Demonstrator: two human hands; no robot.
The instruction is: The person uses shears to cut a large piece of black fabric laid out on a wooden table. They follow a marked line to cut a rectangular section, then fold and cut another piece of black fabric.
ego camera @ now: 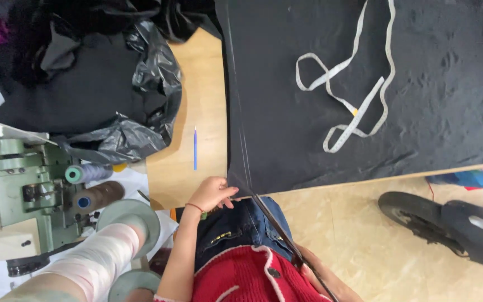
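Note:
A large black cloth (364, 95) lies spread on a wooden table (202, 112). My left hand (213, 193) pinches the cloth's near corner at the table edge. My right hand (320, 279), low in the view, grips long dark scissors (278, 232) whose blades point up to the cloth's edge beside my left hand. A white measuring tape (353, 95) lies looped on top of the cloth. A blue pen (195, 148) rests on the bare wood left of the cloth.
A black plastic bag with dark fabric (102, 84) sits at the table's left. A green sewing machine (12, 184) with thread spools (88, 173) stands further left. A scooter wheel (415, 215) rests on the tiled floor at right.

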